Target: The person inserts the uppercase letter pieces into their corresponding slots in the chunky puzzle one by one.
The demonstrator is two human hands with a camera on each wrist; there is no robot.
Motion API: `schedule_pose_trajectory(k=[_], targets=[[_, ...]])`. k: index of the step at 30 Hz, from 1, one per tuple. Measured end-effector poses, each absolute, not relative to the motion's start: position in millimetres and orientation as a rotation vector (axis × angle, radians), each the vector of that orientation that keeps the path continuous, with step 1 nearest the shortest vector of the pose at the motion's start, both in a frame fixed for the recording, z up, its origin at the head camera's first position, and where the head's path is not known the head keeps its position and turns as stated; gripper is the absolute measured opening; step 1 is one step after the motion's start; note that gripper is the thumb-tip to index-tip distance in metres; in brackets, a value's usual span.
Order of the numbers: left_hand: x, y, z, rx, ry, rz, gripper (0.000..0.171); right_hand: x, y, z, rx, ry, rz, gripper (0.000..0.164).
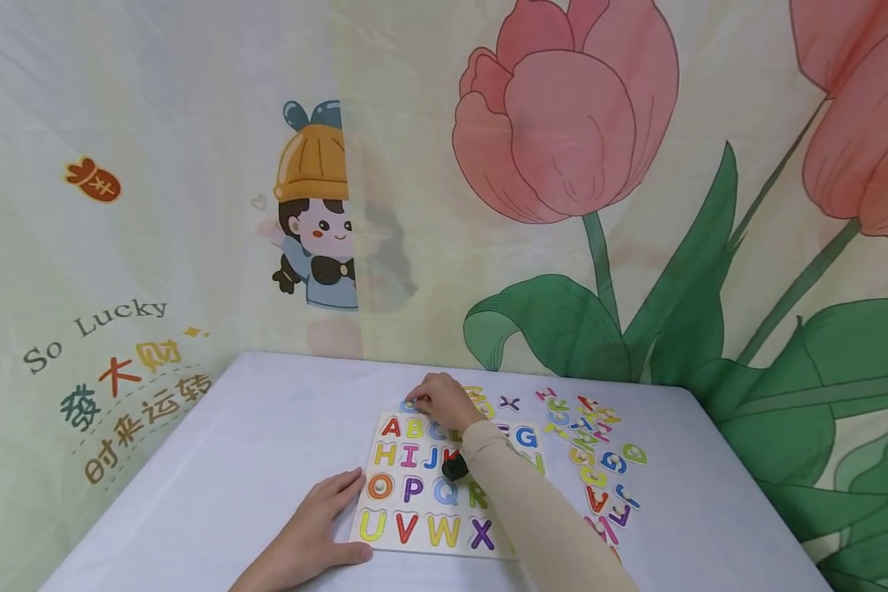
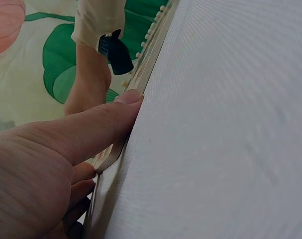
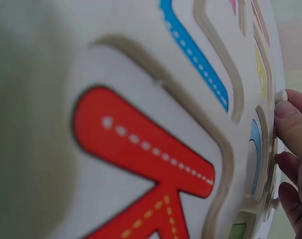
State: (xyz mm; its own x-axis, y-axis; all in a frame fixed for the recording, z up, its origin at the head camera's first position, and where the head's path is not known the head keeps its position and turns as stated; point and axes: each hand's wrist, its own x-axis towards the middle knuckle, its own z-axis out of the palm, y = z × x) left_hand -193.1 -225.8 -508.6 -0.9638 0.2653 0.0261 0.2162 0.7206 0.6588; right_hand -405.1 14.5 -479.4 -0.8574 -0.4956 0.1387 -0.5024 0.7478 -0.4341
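An alphabet puzzle board [image 1: 423, 552] with coloured letters lies on the white table. My left hand [image 1: 303, 526] rests at its lower left corner, fingertips against the left side and the thumb [image 2: 106, 119] along the front edge. Past the board's far edge, my right hand [image 1: 444, 400] pinches a light blue letter piece [image 1: 407, 406], mostly hidden under the fingers. A pale knob [image 3: 281, 95] shows at the thumb tip in the right wrist view. The orange O piece [image 1: 381, 487] sits in the board with its knob up. My right forearm covers part of the board's right half.
Loose letter pieces lie scattered right of the board, among them a green one [image 1: 634, 454] and a red A [image 1: 596, 498]. A purple X [image 1: 509, 404] and yellow pieces [image 1: 481, 403] lie behind the board. A printed curtain [image 1: 414, 329] hangs along the table's back.
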Motion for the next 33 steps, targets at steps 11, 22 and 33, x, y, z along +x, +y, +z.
schedule_pose_trajectory(k=[11,22,33], targets=[[-190,-225,-508,0.392,2.839,1.098,0.109,-404,10,-487,0.787,-2.834,0.630,0.017],[-192,-221,-506,0.339,2.830,1.105,0.109,-390,26,-454,0.739,-2.778,0.568,0.013],[-194,-223,-508,0.322,2.824,1.124,0.109,-328,62,-444,0.609,-2.846,0.656,0.012]])
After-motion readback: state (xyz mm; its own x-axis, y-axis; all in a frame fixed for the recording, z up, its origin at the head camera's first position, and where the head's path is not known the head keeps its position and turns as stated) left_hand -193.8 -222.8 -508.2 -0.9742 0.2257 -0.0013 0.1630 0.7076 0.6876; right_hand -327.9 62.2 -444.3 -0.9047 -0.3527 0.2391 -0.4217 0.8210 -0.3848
